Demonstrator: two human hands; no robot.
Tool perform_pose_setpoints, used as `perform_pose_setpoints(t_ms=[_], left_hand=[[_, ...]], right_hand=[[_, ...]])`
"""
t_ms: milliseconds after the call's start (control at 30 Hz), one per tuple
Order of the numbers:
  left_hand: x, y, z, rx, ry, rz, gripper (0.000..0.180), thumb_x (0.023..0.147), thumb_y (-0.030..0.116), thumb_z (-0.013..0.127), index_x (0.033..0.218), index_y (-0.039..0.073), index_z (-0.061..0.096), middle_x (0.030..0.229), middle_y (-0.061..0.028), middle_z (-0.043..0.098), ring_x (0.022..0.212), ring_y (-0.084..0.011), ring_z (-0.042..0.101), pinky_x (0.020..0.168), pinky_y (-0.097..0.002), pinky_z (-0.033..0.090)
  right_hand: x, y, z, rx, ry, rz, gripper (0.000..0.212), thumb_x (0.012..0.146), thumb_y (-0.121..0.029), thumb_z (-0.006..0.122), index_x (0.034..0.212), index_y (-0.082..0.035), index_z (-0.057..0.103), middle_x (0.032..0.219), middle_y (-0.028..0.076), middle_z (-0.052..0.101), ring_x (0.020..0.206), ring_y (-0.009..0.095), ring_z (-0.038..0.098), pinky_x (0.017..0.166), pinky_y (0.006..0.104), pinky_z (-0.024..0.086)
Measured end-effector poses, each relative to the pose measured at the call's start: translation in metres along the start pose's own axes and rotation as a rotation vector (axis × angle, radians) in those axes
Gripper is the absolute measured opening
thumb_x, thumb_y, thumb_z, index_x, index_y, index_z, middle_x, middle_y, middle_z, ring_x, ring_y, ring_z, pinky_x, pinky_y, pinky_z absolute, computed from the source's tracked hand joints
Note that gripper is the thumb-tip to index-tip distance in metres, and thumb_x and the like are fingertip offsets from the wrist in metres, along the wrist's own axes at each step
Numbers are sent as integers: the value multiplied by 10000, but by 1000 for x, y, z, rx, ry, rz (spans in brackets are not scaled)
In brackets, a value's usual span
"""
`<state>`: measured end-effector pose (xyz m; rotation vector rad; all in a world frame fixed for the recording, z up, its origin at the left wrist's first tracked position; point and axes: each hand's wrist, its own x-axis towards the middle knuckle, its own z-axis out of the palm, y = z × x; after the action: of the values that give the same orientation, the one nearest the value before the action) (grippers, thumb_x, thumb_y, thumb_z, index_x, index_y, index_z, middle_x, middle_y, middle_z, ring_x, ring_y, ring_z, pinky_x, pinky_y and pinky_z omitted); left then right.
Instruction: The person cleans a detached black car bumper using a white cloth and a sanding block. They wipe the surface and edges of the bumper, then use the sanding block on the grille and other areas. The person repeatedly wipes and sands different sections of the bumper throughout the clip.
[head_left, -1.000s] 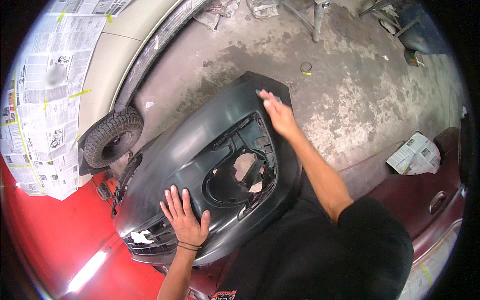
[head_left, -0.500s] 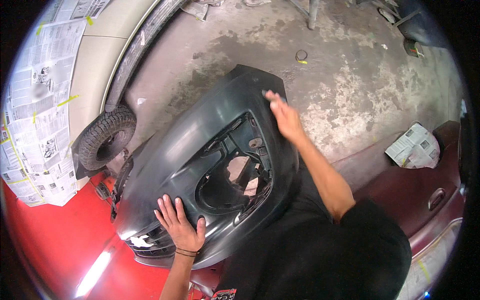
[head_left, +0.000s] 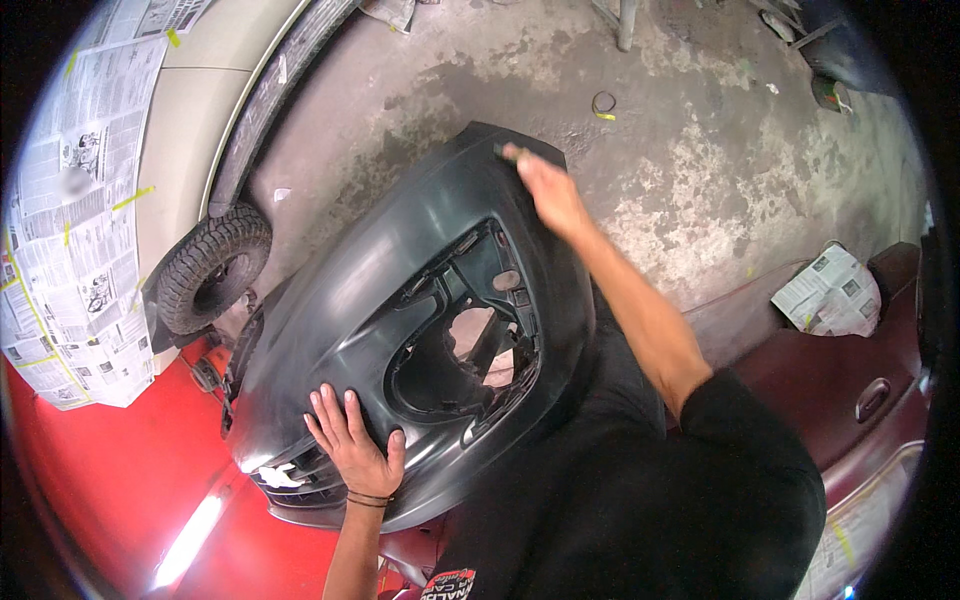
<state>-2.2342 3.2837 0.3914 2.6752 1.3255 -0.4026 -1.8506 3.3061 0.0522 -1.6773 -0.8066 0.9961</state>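
Observation:
A black car bumper cover (head_left: pixel 340 290) lies in front of me, tilted, with a large open lamp hole in its side. Flat on its surface, near the grille end, rests my left hand (head_left: pixel 355 440), fingers spread and holding nothing. My right hand (head_left: pixel 548 192) is at the bumper's far end, close against the surface and smeared by motion. A small dark, flat piece (head_left: pixel 507 152) shows at its fingertips, too blurred to name.
Left of the bumper stands a beige vehicle body covered in newspaper (head_left: pixel 75 220) with yellow tape, beside a tyre (head_left: pixel 212 270). A red glossy panel (head_left: pixel 90 480) lies lower left. At right is a maroon car door (head_left: pixel 800 400). A dark ring (head_left: pixel 603 103) lies on the concrete floor.
My right hand has moved farther away and slightly left along the bumper's far end, with the small piece at its fingertips. The bumper has shifted slightly; my left hand stays on it.

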Motion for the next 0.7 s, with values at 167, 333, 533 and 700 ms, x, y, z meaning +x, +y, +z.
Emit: perform_pose_setpoints(t_ms=[167,333,533,700], left_hand=[[-5,1,4,-3,-5,-28,846,1056,558,517,1689,45,290,1743,-307,236,1628,-500,180,1287,-670,68],[5,2,-3,44,10,28,838,1077,577,449,1670,4,300,1745,-299,243,1627,-499,190,1298,-635,81],[-1,5,2,67,24,9,844,1057,557,493,1674,11,309,1760,-268,236,1642,-458,179,1308,-609,74],[-6,1,10,99,72,25,815,1036,475,562,1683,48,311,1767,-235,234,1649,-427,172,1309,-617,84]], right_hand=[[-104,-40,-11,-8,-92,-41,480,1160,-381,450,1545,-127,583,1592,149,575,1555,365,436,1310,492,251],[21,85,-18,137,86,482,524,1125,-425,508,1429,-33,677,1429,146,699,1313,272,634,1124,391,461],[-6,67,-15,221,177,578,494,1105,-383,551,1376,-2,709,1304,91,747,1186,166,642,1055,338,474],[-129,40,-37,276,141,525,437,1124,-391,536,1407,-104,705,1030,37,724,865,117,602,699,370,517]])
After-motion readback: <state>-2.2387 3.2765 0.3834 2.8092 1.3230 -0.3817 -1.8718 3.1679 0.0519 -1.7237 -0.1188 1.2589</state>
